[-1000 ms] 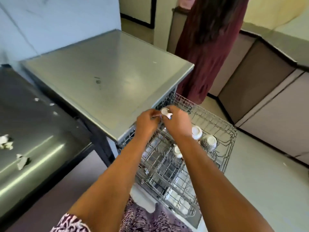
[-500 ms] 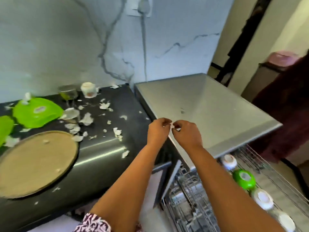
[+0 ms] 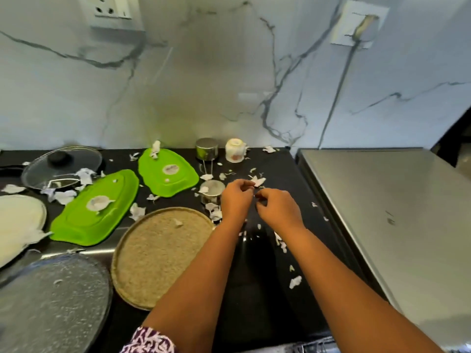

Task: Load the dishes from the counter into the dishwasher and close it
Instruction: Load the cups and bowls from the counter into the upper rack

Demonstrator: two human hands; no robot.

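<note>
Left hand (image 3: 237, 198) and right hand (image 3: 279, 211) curled, pinch contents unclear, nearer green tray (image 3: 76, 225) long axis near-left to far-right.

Left hand (image 3: 235, 197), right hand (image 3: 278, 208), both curled.

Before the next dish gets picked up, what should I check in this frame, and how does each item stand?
1. Hands free: cannot tell; left hand and right hand have curled fingers, possibly pinching a scrap.
2. Dishes remaining: ok; a round tan textured plate and a green plastic tray wait on the black counter.
3. Dishes free of litter: not ok; white paper scraps lie on both.
4. Dishwasher open: cannot tell; only a sliver of wire rack shows at the bottom edge.
</note>
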